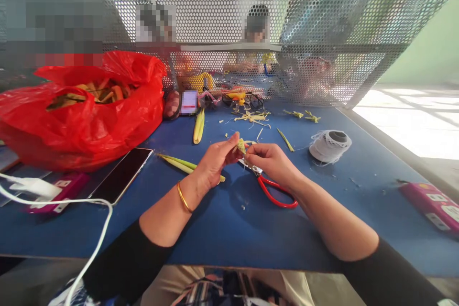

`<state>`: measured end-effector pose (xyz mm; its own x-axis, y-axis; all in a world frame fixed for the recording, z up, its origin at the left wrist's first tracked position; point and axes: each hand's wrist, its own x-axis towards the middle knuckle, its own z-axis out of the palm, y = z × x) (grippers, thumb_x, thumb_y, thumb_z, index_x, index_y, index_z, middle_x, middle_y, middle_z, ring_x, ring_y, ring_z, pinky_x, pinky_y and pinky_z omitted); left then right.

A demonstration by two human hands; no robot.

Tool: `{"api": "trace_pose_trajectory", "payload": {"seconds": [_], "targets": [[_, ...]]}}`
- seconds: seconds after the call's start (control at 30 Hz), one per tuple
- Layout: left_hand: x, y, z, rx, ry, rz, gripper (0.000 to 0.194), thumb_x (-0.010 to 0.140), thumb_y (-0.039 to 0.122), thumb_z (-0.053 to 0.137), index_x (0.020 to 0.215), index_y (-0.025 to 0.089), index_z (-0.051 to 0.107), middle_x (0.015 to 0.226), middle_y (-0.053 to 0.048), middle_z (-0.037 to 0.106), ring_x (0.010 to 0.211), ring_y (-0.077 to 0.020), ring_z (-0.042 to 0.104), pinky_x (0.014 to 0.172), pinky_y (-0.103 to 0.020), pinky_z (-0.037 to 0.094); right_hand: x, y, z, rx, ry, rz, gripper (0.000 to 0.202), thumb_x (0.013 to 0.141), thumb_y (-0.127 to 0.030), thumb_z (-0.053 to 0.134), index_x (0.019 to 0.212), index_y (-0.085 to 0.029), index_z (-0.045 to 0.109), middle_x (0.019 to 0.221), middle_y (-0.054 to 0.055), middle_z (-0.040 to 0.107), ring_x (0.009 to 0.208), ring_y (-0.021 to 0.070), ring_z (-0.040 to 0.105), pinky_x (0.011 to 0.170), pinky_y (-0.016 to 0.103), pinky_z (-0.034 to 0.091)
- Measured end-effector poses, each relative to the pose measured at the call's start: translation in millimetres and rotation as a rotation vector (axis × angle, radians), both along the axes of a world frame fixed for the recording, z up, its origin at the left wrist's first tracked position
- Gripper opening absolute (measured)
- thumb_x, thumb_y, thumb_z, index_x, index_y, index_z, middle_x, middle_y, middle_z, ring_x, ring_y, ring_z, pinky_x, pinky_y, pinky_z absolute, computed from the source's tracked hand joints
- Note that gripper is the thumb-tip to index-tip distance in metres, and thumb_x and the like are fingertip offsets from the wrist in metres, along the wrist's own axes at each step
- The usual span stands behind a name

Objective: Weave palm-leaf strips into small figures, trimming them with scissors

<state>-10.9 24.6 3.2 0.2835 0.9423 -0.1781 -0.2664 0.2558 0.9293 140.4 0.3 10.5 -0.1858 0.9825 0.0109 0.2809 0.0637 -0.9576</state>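
A small woven piece of pale green leaf strips (241, 146) is pinched between my two hands above the blue table. My left hand (219, 158), with a gold bangle at the wrist, grips it from the left. The fingertips of my right hand (270, 160) close on its right side, where a loose strip sticks out. Beneath my hands lie scissors with red handles (275, 195), their blades partly hidden. A long green and yellow leaf (179, 164) lies by my left hand and passes behind it. To the right stands a spool of white thread (330, 147).
A red plastic bag (89, 134) of dried leaves fills the left, near a dark phone (124, 174) and a white cable (103, 229). Leaf scraps (253, 117) and a leaf bundle (199, 126) lie farther back. Behind a perforated metal screen (215, 5) sit other people. A pink power strip (430, 205) lies right.
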Motion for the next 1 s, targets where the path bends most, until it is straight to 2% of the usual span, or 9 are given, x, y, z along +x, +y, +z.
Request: {"api": "trace_pose_trajectory", "payload": {"seconds": [0.1, 0.17, 0.3, 0.4, 0.47, 0.57, 0.73, 0.9, 1.0], "targets": [[2, 0, 0.9, 0.060, 0.045, 0.014, 0.043, 0.043, 0.048, 0.088, 0.063, 0.015, 0.070, 0.066, -0.001, 0.064, 0.068, -0.0120, 0.054, 0.074, -0.027, 0.042, 0, 0, -2.5, 0.019, -0.008, -0.002, 0.019, 0.067, -0.033, 0.056, 0.056, -0.018, 0.052, 0.054, -0.005, 0.043, 0.055, 0.0089, 0.034, 0.055, 0.026, 0.025], [4, 0, -0.3, 0.088, 0.065, 0.033, 0.042, 0.040, 0.047, 0.089, 0.060, 0.015, 0.069, 0.064, 0.000, 0.064, 0.067, -0.0120, 0.053, 0.074, -0.028, 0.042, -1, 0, -3.1, 0.021, -0.002, 0.019, 0.017, 0.066, -0.032, 0.057, 0.056, -0.018, 0.054, 0.054, -0.005, 0.045, 0.055, 0.0091, 0.036, 0.055, 0.026, 0.027], [2, 1, -2.0, 0.064, 0.065, 0.022, 0.046, 0.043, 0.055, 0.086, 0.055, 0.016, 0.065, 0.056, 0.002, 0.057, 0.060, -0.0098, 0.047, 0.067, -0.026, 0.039, -2, -2, 2.2, -0.060, 0.106, 0.052, 0.016, 0.064, -0.032, 0.060, 0.056, -0.018, 0.058, 0.056, -0.002, 0.053, 0.058, 0.0107, 0.044, 0.060, 0.027, 0.034], [-2, 1, -0.4, 0.010, -0.021, -0.066, 0.049, 0.045, 0.059, 0.085, 0.059, 0.015, 0.067, 0.063, 0.000, 0.060, 0.061, -0.0093, 0.049, 0.066, -0.025, 0.039, -4, -3, 7.2, -0.090, 0.184, 0.048, 0.017, 0.062, -0.033, 0.062, 0.053, -0.018, 0.059, 0.056, -0.001, 0.057, 0.059, 0.0112, 0.048, 0.064, 0.028, 0.038], [-3, 1, 0.4, -0.017, -0.069, -0.093, 0.047, 0.045, 0.055, 0.086, 0.064, 0.015, 0.070, 0.066, 0.000, 0.062, 0.064, -0.0096, 0.050, 0.067, -0.025, 0.040, -4, -4, 8.5, -0.095, 0.213, 0.051, 0.018, 0.062, -0.032, 0.063, 0.052, -0.018, 0.059, 0.055, -0.001, 0.058, 0.059, 0.0112, 0.049, 0.065, 0.028, 0.039], [-2, 1, -0.8, -0.017, -0.079, -0.067, 0.043, 0.046, 0.049, 0.087, 0.065, 0.015, 0.071, 0.066, 0.000, 0.062, 0.064, -0.0097, 0.050, 0.067, -0.025, 0.040, -5, -3, 7.3, -0.101, 0.224, 0.052, 0.017, 0.062, -0.032, 0.064, 0.053, -0.018, 0.060, 0.055, -0.001, 0.058, 0.058, 0.0112, 0.049, 0.065, 0.029, 0.040], [1, 1, -3.7, 0.046, -0.052, -0.109, 0.047, 0.050, 0.058, 0.083, 0.057, 0.016, 0.063, 0.059, 0.001, 0.058, 0.058, -0.0111, 0.050, 0.066, -0.028, 0.042, -4, -3, 3.7, -0.087, 0.214, 0.088, 0.020, 0.066, -0.034, 0.068, 0.055, -0.018, 0.062, 0.057, -0.001, 0.059, 0.060, 0.0107, 0.050, 0.067, 0.028, 0.041], [-1, 2, -2.2, 0.069, -0.070, -0.103, 0.048, 0.056, 0.059, 0.081, 0.067, 0.015, 0.068, 0.061, 0.000, 0.060, 0.060, -0.0119, 0.053, 0.067, -0.029, 0.043, 1, -2, 4.9, -0.160, 0.285, 0.075, 0.031, 0.066, -0.047, 0.074, 0.064, -0.017, 0.068, 0.066, 0.001, 0.064, 0.065, 0.0125, 0.057, 0.072, 0.031, 0.045], [-4, 4, -2.0, 0.091, -0.071, -0.056, 0.044, 0.059, 0.057, 0.081, 0.068, 0.015, 0.069, 0.058, 0.003, 0.056, 0.058, -0.0090, 0.048, 0.067, -0.026, 0.041, 3, -2, 6.6, -0.195, 0.285, 0.085, 0.029, 0.063, -0.045, 0.077, 0.065, -0.017, 0.070, 0.066, 0.002, 0.066, 0.064, 0.0129, 0.059, 0.073, 0.032, 0.047]]}}
